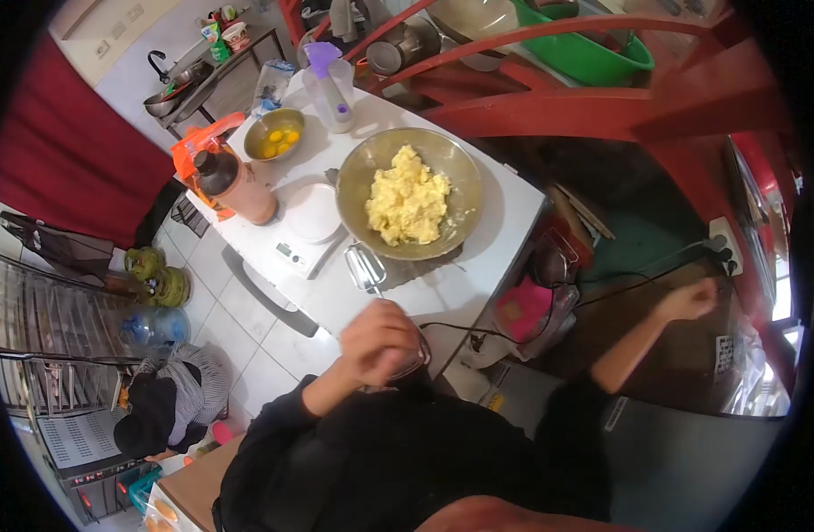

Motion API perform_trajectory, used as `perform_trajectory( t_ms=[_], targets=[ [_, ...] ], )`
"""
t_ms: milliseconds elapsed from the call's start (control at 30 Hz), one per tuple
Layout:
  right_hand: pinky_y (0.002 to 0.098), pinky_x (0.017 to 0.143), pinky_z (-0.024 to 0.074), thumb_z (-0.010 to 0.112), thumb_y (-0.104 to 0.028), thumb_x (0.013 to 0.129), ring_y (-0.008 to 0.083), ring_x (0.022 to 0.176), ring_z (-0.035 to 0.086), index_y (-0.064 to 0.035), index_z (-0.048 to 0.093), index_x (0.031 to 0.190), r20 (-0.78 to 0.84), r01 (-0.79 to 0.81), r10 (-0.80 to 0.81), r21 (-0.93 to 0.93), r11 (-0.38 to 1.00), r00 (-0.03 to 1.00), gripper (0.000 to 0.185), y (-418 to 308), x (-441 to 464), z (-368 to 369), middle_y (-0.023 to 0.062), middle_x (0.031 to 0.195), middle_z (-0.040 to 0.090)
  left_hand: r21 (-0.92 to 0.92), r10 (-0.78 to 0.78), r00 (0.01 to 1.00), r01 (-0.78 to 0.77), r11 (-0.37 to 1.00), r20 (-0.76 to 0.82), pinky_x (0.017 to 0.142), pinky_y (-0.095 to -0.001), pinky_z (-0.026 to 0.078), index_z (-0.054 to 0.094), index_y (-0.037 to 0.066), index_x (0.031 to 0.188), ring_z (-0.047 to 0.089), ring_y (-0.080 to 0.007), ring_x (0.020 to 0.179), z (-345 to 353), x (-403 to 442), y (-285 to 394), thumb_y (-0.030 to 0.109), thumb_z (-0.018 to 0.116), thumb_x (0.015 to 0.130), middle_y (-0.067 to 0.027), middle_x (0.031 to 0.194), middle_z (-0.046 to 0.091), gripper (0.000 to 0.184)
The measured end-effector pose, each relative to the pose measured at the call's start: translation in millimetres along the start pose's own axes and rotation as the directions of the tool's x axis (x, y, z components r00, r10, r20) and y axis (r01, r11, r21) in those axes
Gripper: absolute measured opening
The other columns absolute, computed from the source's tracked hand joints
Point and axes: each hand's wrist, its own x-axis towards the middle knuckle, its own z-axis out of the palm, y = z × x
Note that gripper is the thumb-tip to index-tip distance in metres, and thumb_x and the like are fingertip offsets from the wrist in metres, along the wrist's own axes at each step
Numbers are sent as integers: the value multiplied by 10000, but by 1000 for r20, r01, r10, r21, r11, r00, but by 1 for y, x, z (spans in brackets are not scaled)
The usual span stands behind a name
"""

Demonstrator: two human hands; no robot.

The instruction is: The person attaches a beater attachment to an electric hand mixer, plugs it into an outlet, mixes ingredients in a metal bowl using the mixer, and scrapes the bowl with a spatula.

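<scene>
"Take the big mixing bowl [465, 177] as the clock's centre, twelve at the top of the view. Where is there room?"

"On the white tabletop [491, 275], the bare strip is from three to five, between the bowl and the right edge. At one, the rim comes close to the far edge."

"And the other side?"

"Tighter. The kitchen scale [302, 253] sits between eight and nine, the dark-capped bottle [246, 197] at nine, the small bowl of egg yolks [258, 149] at ten, and the purple-topped pitcher [329, 93] near eleven."

"What's in the big one?"

"A lumpy yellow mixture [407, 197], heaped in the middle, below the rim."

"The mixer?"

"Its beaters [364, 269] lie at seven, just beside the bowl, outside it. They point up toward eleven; the body is mostly hidden under the left hand [379, 341]."

"How is that arm posed?"

"Elbow bent, forearm rising from the black sleeve, hand between six and seven by the near edge. Its fingers curl narrow, but I can't tell whether they grip the mixer."

"The right hand [689, 300]?"

"Stretched well past the tabletop toward four, fingers drawn in and blurred, near the power socket [724, 246]. I can't tell whether it holds anything."
</scene>
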Motion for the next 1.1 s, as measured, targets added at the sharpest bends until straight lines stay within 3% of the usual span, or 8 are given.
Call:
perform_trajectory(
  t_ms=[67, 167, 200, 267, 333, 433, 733, 1100],
  targets=[
    [323, 715, 449, 512, -45, 802, 206, 794, 549, 18, 574, 833, 426, -381, 166, 490, 784, 890, 93, -58, -95, -30, 121, 797, 564, -187, -65, 869, -32, 982, -490, 544, -301, 379, 464, 63, 683, 462, -174, 589, -17, -24, -16, 199, 447, 840, -53, 639, 472, 209],
    [288, 685, 430, 552, -39, 772, 173, 774, 546, -22, 568, 857, 942, -492, -205, 315, 812, 265, 88, -154, -193, -61, 65, 867, 561, -283, -495, 638, 411, 867, -589, 492, -257, 350, 461, 64, 689, 433, -151, 529, -75, -46, -59, 239, 374, 876, -41, 614, 483, 271],
    [295, 701, 438, 624, -59, 722, 167, 828, 554, -21, 535, 951, 996, -642, -66, 8, 767, -65, 249, -170, -222, -64, 90, 939, 562, -189, -616, 601, 620, 761, -510, 490, -250, 355, 478, 48, 711, 435, -156, 523, -91, -65, -84, 237, 371, 878, -45, 615, 486, 274],
    [317, 662, 454, 664, -82, 671, 173, 787, 578, -26, 496, 1026, 989, -555, -138, 82, 828, -60, 397, -189, -266, -60, 97, 895, 580, 178, -802, 553, 833, 524, -226, 530, -298, 417, 505, -2, 765, 523, -215, 577, -93, -85, -120, 291, 409, 863, -90, 651, 538, 323],
    [340, 636, 457, 655, -93, 661, 222, 727, 591, -17, 522, 975, 996, -601, -91, 72, 796, -2, 348, -215, -285, -47, 117, 818, 592, 633, -830, 546, 684, 362, -115, 614, -370, 459, 533, -17, 865, 587, -304, 690, -80, -104, -150, 325, 486, 820, -151, 723, 587, 348],
    [371, 619, 456, 613, -79, 657, 309, 672, 588, 2, 555, 889, 982, -462, -84, 154, 873, 168, 253, -228, -301, -34, 156, 722, 594, 732, -817, 543, 634, 249, -192, 642, -429, 463, 559, 3, 877, 584, -362, 744, -55, -89, -152, 324, 552, 770, -202, 761, 596, 339],
    [369, 567, 438, 540, -94, 710, 312, 601, 584, 9, 580, 732, 936, -223, 71, 8, 975, 344, 112, -190, -328, -44, 185, 621, 572, 609, -728, 666, 648, 456, -164, 576, -425, 460, 554, -16, 595, 567, -363, 597, -70, -91, -183, 244, 543, 694, -214, 621, 569, 278],
    [401, 671, 445, 538, -176, 723, 338, 776, 582, -74, 602, 875, 931, -206, 360, -341, 917, 61, 194, -195, -278, -87, 188, 760, 601, 379, -880, 469, 803, 460, 75, 517, -328, 469, 560, -3, 767, 601, -227, 553, -82, -93, -165, 213, 595, 701, -133, 574, 576, 228]
  ],
)
